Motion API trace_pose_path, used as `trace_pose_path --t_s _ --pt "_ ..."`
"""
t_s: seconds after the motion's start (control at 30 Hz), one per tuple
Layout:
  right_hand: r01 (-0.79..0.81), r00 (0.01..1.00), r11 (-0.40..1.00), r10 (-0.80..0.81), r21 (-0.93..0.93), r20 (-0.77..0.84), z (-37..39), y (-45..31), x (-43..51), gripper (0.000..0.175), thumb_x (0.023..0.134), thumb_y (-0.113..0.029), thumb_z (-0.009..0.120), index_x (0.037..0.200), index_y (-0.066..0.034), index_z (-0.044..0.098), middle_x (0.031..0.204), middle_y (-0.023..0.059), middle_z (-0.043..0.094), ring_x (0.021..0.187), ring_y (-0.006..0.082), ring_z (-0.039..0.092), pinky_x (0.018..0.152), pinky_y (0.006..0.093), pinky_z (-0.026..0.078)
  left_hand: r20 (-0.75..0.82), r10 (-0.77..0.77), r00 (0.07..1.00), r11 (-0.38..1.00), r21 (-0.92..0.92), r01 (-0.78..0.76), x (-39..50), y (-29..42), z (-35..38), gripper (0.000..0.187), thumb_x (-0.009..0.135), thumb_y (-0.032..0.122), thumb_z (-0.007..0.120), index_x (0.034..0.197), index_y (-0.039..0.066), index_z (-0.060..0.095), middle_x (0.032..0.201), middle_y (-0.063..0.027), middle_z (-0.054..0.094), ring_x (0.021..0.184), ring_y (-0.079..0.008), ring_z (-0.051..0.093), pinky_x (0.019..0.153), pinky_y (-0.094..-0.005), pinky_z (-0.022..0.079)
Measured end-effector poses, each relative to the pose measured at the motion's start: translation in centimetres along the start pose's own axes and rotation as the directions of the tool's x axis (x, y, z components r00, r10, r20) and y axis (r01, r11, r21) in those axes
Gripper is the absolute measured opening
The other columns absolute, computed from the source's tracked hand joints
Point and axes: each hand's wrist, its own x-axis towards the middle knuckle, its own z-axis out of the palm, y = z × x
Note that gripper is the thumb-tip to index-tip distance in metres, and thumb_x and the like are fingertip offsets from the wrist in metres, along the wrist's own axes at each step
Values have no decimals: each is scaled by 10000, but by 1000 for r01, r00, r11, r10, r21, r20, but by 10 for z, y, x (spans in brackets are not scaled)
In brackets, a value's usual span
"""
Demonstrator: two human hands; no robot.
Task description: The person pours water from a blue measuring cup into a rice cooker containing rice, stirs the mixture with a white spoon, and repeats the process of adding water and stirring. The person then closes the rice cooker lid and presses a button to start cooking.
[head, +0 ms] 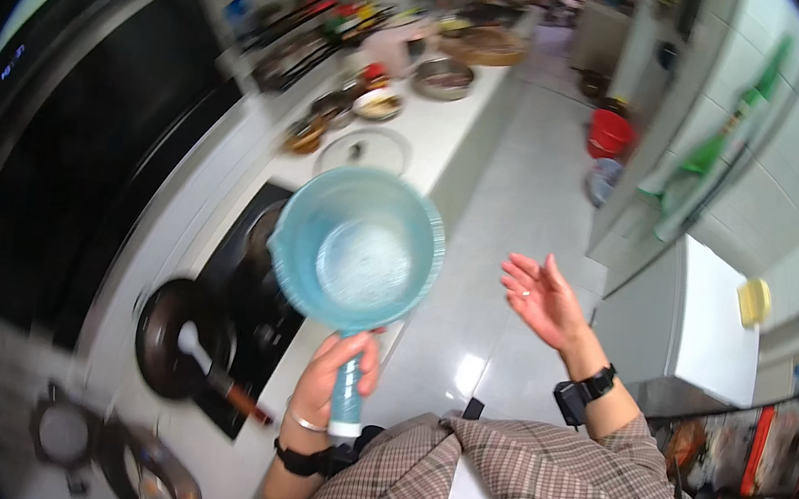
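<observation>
A blue translucent plastic water ladle (pixel 358 248) is held up in front of me, its wide mouth facing the camera. My left hand (pixel 334 373) grips it by the straight handle. Its pale inner bottom is visible, though whether it holds any water I cannot tell. Over the floor to the right, my right hand (pixel 540 298) is raised with its fingers apart and nothing in it. Behind and left of the ladle lies the black cooktop (pixel 247 282). On it rests a dark wok (pixel 168 340) with a wooden-ended handle and a utensil with a pale head (pixel 194 340).
Beyond the ladle, a glass lid (pixel 363 150), a bowl of food (pixel 378 104) and a metal basin (pixel 443 78) stand on the white counter (pixel 462 118). A red bucket (pixel 610 133) sits on the floor. At right is a white cabinet (pixel 715 321) with a yellow container (pixel 753 302).
</observation>
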Motion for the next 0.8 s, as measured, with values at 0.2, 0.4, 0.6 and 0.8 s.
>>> trace_pose_path --t_s 0.2,0.4,0.6,0.8 --pt "145 987 883 -163 446 3 -91 -135 73 686 966 -536 267 1414 -19 307 1457 124 341 1360 257 300 1138 419 245 -1 -52 999 999 11 52 218 3 31 272 957 168 458 1146 -27 478 673 -31 476 480 -128 462 453 -244 368" --pt "220 976 862 -195 457 -101 -248 -267 163 665 974 -518 277 1413 -18 317 1466 130 334 1364 269 302 1135 429 246 12 -131 991 985 116 129 468 -19 38 299 973 213 432 1147 -21 498 668 -21 445 459 -110 402 428 -243 322" --pt "436 839 869 -299 233 -455 -333 -393 195 588 985 -456 339 1365 -8 379 1418 146 405 1305 296 395 1083 449 333 89 -414 906 882 284 375 704 -9 98 277 960 238 485 1122 18 535 683 9 484 499 -109 443 457 -247 350" --pt "591 642 806 -478 -10 -599 -427 -513 211 416 958 -308 502 1229 8 495 1258 161 550 1129 279 560 969 397 469 285 -610 740 774 416 478 917 -13 185 261 960 262 497 1090 44 559 701 10 497 538 -110 453 483 -248 359"
